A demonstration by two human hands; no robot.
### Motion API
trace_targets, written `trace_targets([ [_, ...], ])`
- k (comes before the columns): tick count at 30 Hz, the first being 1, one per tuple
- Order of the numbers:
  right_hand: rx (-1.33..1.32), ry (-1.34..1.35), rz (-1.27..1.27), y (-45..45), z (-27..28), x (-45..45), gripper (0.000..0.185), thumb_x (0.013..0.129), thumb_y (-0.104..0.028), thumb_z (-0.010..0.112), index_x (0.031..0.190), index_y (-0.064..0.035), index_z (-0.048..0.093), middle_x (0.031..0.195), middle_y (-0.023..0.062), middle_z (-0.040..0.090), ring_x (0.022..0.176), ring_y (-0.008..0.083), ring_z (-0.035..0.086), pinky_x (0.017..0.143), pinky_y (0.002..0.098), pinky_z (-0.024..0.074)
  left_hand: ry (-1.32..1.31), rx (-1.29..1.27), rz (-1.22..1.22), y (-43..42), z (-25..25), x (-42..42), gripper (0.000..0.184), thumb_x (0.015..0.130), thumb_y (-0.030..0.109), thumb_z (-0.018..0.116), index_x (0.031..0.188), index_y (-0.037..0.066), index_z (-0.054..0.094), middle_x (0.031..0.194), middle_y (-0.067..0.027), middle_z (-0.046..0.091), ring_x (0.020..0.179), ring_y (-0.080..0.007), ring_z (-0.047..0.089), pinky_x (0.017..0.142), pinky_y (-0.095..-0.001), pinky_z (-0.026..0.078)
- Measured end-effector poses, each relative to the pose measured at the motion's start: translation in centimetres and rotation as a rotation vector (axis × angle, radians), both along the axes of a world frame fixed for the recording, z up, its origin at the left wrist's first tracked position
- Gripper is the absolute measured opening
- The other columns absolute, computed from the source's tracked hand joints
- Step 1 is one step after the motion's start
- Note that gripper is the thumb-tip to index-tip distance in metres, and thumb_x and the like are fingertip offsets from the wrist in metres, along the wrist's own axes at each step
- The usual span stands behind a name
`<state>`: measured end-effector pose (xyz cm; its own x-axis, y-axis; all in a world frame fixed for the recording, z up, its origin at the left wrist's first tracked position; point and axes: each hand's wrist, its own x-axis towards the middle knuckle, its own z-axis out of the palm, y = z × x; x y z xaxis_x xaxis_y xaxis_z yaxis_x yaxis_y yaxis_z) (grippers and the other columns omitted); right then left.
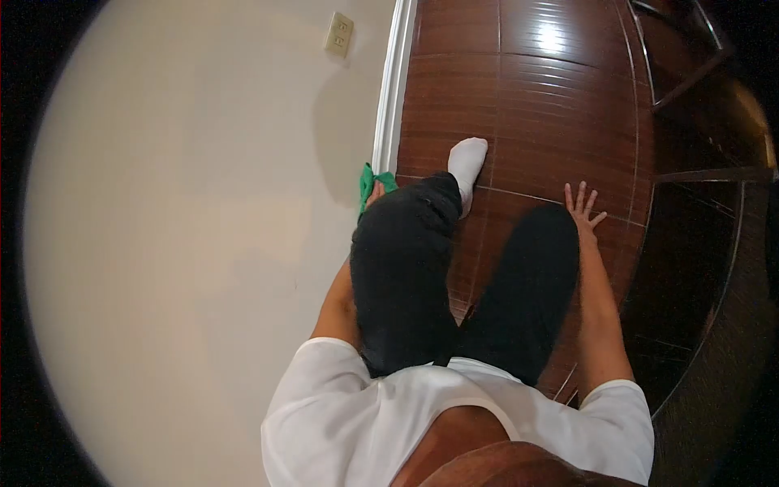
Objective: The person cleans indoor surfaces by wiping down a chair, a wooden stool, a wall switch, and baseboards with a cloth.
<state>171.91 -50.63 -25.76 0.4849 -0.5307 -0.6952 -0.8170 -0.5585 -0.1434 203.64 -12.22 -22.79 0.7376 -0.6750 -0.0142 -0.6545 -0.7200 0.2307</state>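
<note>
A green cloth (366, 180) lies against the white baseboard (390, 97), bunched around my left hand (375, 193). Only a few fingers of that hand show, pressing the cloth at the foot of the wall; my knee hides the rest. On the other side, my right hand (583, 208) is flat on the brown tiled floor (535, 122) with its fingers spread. It holds nothing and is just beyond my right knee.
A pale wall (203, 203) with an outlet (339, 35) runs along the left. Dark furniture with shiny edges (690, 243) stands at the right. My white-socked foot (467, 166) rests on the floor between my hands.
</note>
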Motion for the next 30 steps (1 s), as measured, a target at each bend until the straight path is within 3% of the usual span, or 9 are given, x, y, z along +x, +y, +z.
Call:
trace_targets([
  [1, 0.001, 0.008, 0.016, 0.4, -0.2, -0.1, 0.082, 0.087, -0.054, 0.047, 0.147, -0.0274, -0.001, 0.152, 0.0040, -0.020, 0.138, 0.0351, -0.017, 0.097, 0.0756, -0.0013, 0.000, 0.010, 0.002, -0.7, 0.2, 0.4, 0.068, 0.076, 0.000, 0.056, 0.138, -0.004, 0.029, 0.146, -0.0208, 0.026, 0.116, -0.0411, 0.043, 0.093, -0.0438, 0.042],
  [3, -0.764, -0.201, 0.227, 1.5, -7.9, -2.8, 0.079, 0.088, -0.052, 0.045, 0.148, -0.0257, 0.001, 0.153, 0.0073, -0.013, 0.139, 0.0379, -0.010, 0.097, 0.0759, -0.0004, -0.066, 0.044, -0.053, -0.6, 0.1, 0.3, 0.069, 0.075, -0.001, 0.057, 0.138, -0.004, 0.029, 0.146, -0.0212, 0.026, 0.116, -0.0415, 0.043, 0.094, -0.0434, 0.041],
  [6, -0.890, -0.282, 0.320, 1.2, -8.9, -4.3, 0.077, 0.088, -0.048, 0.047, 0.148, -0.0251, 0.005, 0.152, 0.0127, -0.004, 0.137, 0.0416, -0.003, 0.094, 0.0763, -0.0024, -0.163, 0.116, -0.197, -1.9, -1.3, 3.9, 0.080, 0.067, -0.009, 0.060, 0.139, -0.005, 0.024, 0.146, -0.0233, 0.024, 0.119, -0.0430, 0.041, 0.099, -0.0428, 0.037],
  [8, -0.259, -0.199, 0.133, 1.7, -5.3, -4.0, 0.088, 0.083, -0.058, 0.051, 0.148, -0.0279, -0.002, 0.151, 0.0080, -0.022, 0.135, 0.0372, -0.026, 0.094, 0.0748, -0.0089, -0.160, 0.147, -0.199, -5.1, -1.2, 6.6, 0.082, 0.066, -0.011, 0.059, 0.139, -0.005, 0.023, 0.146, -0.0234, 0.023, 0.122, -0.0433, 0.039, 0.101, -0.0428, 0.036],
  [9, -0.659, -0.277, 0.261, 2.3, -7.4, -4.3, 0.088, 0.084, -0.053, 0.054, 0.148, -0.0273, -0.001, 0.151, 0.0079, -0.021, 0.135, 0.0369, -0.026, 0.095, 0.0742, -0.0092, -0.107, 0.114, -0.196, -6.5, -1.5, 9.0, 0.083, 0.065, -0.011, 0.059, 0.140, -0.003, 0.023, 0.146, -0.0225, 0.024, 0.123, -0.0431, 0.038, 0.102, -0.0427, 0.036],
  [12, -0.302, -0.242, 0.152, 2.1, -4.3, -3.4, 0.090, 0.083, -0.050, 0.057, 0.148, -0.0266, 0.000, 0.151, 0.0077, -0.021, 0.135, 0.0363, -0.027, 0.095, 0.0736, -0.0097, -0.012, 0.181, -0.150, -12.3, -2.4, 15.6, 0.084, 0.065, -0.011, 0.059, 0.140, 0.000, 0.023, 0.147, -0.0190, 0.024, 0.125, -0.0434, 0.036, 0.104, -0.0415, 0.035],
  [18, -0.532, -0.278, 0.270, 2.1, -6.2, -3.8, 0.079, 0.086, -0.046, 0.049, 0.149, -0.0242, 0.006, 0.153, 0.0127, -0.009, 0.137, 0.0411, -0.013, 0.095, 0.0731, -0.0114, 0.082, 0.221, -0.165, -21.5, -5.2, 26.3, 0.072, 0.071, -0.005, 0.052, 0.138, 0.001, 0.029, 0.145, -0.0205, 0.028, 0.129, -0.0373, 0.035, 0.104, -0.0411, 0.035],
  [26, -0.349, -0.310, 0.193, 2.1, -3.6, -2.9, 0.093, 0.082, -0.041, 0.062, 0.148, -0.0251, -0.002, 0.152, 0.0101, -0.020, 0.135, 0.0380, -0.026, 0.093, 0.0740, -0.0117, -0.473, 0.518, -0.343, -14.3, -3.1, 13.3, 0.035, 0.085, 0.011, 0.045, 0.118, 0.005, 0.054, 0.108, -0.0078, 0.054, 0.097, -0.0276, 0.051, 0.072, -0.0419, 0.045],
  [30, -0.104, -0.106, 0.097, 1.5, -1.2, -1.5, 0.097, 0.079, -0.041, 0.066, 0.148, -0.0262, 0.000, 0.152, 0.0075, -0.021, 0.135, 0.0375, -0.027, 0.093, 0.0741, -0.0114, -0.291, 0.735, -0.293, -4.7, -1.6, 2.7, 0.026, 0.085, 0.016, 0.049, 0.103, 0.004, 0.062, 0.106, -0.0067, 0.053, 0.102, -0.0260, 0.045, 0.077, -0.0430, 0.039],
])
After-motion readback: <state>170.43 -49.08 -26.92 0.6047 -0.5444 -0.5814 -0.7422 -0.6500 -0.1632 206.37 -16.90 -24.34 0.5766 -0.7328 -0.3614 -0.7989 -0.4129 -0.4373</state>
